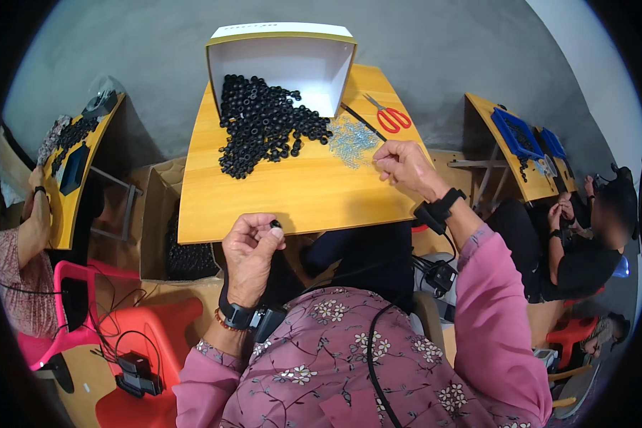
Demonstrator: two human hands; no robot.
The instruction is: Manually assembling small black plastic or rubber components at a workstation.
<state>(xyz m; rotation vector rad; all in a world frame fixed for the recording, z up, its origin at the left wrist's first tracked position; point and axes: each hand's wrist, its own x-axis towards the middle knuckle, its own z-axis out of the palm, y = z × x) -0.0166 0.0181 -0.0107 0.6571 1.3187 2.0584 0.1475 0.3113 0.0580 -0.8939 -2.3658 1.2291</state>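
My left hand (248, 251) is closed at the table's front edge. Between its thumb and fingers it pinches a small black round part (275, 224). My right hand (411, 168) is over the right side of the table, thumb and fingertips drawn together beside a heap of tiny clear-silvery pieces (351, 143). Whatever its fingertips hold, if anything, is too small to make out. A large heap of black ring-like parts (253, 135) spills from a white box (285, 63) lying on its side. Red-handled scissors (391, 117) lie behind my right hand, by a thin black rod (360, 120).
Under the wooden table's (314, 207) left side stands a cardboard box (157, 235) with black parts inside. A red chair (146, 357) is at my lower left. People sit at side tables left and right; blue trays (515, 135) stand on the right one.
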